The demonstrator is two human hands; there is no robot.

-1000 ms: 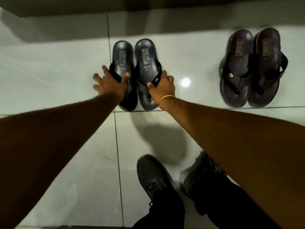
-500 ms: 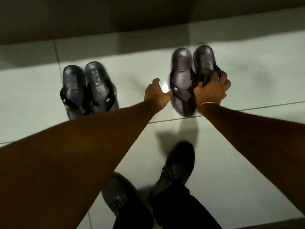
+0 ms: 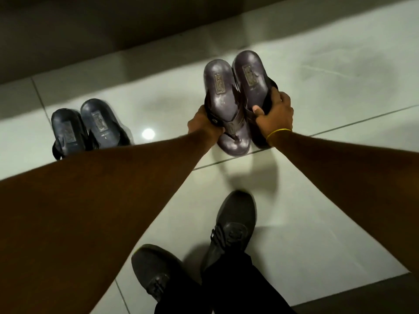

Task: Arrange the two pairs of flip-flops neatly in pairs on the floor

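Two pairs of dark flip-flops are on the pale tiled floor. The dark blue pair point(image 3: 90, 128) lies side by side at the left, partly hidden behind my left forearm. The brown pair sits at the right, heels pointing away from me. My left hand point(image 3: 205, 123) grips the strap side of the left brown flip-flop point(image 3: 223, 105). My right hand point(image 3: 275, 114), with a yellow band at the wrist, grips the strap of the right brown flip-flop point(image 3: 250, 80), thumb on its footbed. The two brown flip-flops touch along their inner edges.
My two dark sneakers point(image 3: 231, 230) stand on the tile below the hands. A dark wall base point(image 3: 113, 30) runs along the top of the floor. A bright light reflection point(image 3: 148, 133) shows on the tile between the pairs.
Both hands left the blue pair and moved right to the brown pair. Half a second ago the left hand was just beside the brown flip-flop; now it grips it.
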